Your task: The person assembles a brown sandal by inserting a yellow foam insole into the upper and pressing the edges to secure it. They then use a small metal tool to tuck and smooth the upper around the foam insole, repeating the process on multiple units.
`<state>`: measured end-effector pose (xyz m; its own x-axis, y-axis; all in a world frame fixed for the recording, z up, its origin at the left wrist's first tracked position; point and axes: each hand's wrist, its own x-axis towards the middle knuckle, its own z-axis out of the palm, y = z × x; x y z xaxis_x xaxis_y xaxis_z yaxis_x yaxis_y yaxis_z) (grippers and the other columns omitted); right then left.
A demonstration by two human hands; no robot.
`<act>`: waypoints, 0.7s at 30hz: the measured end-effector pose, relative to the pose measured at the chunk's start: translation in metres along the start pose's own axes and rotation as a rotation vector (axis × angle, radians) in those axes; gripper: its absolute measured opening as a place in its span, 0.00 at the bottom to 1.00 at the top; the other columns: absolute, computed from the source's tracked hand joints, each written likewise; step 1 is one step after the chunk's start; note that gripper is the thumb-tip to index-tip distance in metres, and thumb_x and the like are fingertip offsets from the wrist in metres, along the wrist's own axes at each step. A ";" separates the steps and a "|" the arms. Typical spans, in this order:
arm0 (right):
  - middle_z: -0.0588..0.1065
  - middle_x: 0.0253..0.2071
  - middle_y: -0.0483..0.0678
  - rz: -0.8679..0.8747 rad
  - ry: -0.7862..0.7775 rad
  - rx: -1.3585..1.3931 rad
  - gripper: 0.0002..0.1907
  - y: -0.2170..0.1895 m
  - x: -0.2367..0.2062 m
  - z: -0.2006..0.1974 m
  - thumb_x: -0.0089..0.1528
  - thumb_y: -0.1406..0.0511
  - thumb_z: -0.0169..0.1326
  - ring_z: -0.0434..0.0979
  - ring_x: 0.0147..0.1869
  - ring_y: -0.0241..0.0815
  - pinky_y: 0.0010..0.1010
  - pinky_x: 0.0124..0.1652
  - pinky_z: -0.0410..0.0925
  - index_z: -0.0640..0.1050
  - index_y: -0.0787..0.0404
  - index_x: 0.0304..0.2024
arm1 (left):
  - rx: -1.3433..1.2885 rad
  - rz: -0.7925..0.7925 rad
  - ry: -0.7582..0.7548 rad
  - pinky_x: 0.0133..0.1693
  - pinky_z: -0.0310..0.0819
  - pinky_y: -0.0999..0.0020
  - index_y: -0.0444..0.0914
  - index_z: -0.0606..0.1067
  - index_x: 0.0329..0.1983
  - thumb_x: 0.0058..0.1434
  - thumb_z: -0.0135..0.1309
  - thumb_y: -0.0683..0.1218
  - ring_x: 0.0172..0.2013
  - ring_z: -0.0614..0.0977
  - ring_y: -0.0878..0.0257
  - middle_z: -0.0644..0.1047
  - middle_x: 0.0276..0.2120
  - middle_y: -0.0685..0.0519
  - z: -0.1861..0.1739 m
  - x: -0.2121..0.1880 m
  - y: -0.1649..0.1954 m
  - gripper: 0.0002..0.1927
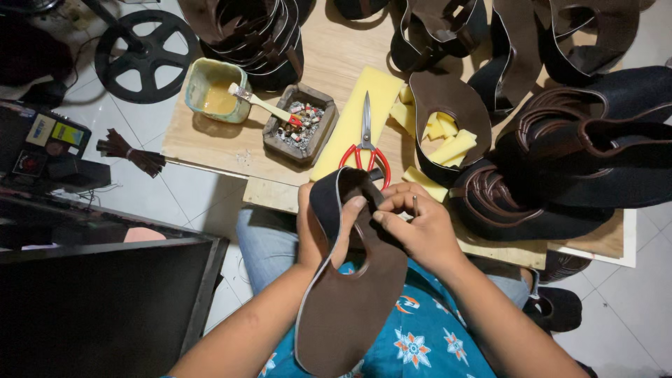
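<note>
My left hand (318,227) grips the brown leather piece (350,308) over my lap, thumb pressed on its dark edge; my right hand (413,227) pinches that edge, fingers together. Red-handled scissors (365,143) lie just beyond on yellow foam (346,133)

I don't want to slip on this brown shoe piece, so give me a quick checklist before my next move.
1. Left hand holds the brown shoe piece: ok.
2. Right hand pinches its upper edge: ok.
3. Thin tool in the right hand's fingers, kind: cannot tell.
4. Red-handled scissors lie apart on the yellow foam sheet: ok.
5. Brush rests across the glue cup: ok.
</note>
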<state>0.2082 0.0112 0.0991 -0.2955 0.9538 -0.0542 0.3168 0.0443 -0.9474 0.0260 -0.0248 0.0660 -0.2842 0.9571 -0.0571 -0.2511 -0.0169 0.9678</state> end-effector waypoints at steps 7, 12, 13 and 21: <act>0.77 0.36 0.43 0.184 0.003 0.108 0.16 0.020 0.000 0.005 0.55 0.67 0.65 0.73 0.38 0.30 0.24 0.41 0.69 0.77 0.65 0.43 | -0.407 -0.085 -0.135 0.47 0.77 0.69 0.39 0.68 0.51 0.66 0.50 0.40 0.43 0.79 0.65 0.77 0.42 0.50 0.001 0.003 -0.015 0.12; 0.68 0.43 0.46 0.251 -0.201 0.208 0.13 0.022 -0.001 0.002 0.58 0.65 0.66 0.71 0.42 0.34 0.26 0.42 0.67 0.77 0.69 0.35 | 0.190 0.142 -0.199 0.42 0.75 0.67 0.32 0.73 0.50 0.64 0.54 0.37 0.39 0.78 0.64 0.78 0.38 0.48 0.001 -0.015 0.025 0.11; 0.69 0.46 0.47 0.143 -0.161 0.125 0.12 0.020 -0.002 0.001 0.58 0.66 0.66 0.71 0.47 0.35 0.26 0.45 0.66 0.78 0.68 0.36 | 0.380 0.174 -0.324 0.40 0.75 0.68 0.32 0.73 0.51 0.63 0.54 0.38 0.37 0.78 0.64 0.77 0.37 0.49 -0.003 -0.018 0.031 0.13; 0.69 0.55 0.50 -0.171 0.111 0.013 0.20 -0.030 -0.018 -0.025 0.69 0.58 0.43 0.71 0.51 0.38 0.29 0.51 0.67 0.81 0.64 0.43 | -0.310 -0.375 -0.313 0.25 0.63 0.75 0.30 0.73 0.51 0.72 0.49 0.40 0.24 0.71 0.73 0.76 0.33 0.53 -0.026 0.009 -0.013 0.09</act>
<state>0.2267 0.0000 0.1360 -0.2425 0.9597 0.1421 0.2588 0.2052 -0.9439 0.0031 -0.0235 0.0464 0.1520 0.9532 -0.2614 -0.5547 0.3011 0.7757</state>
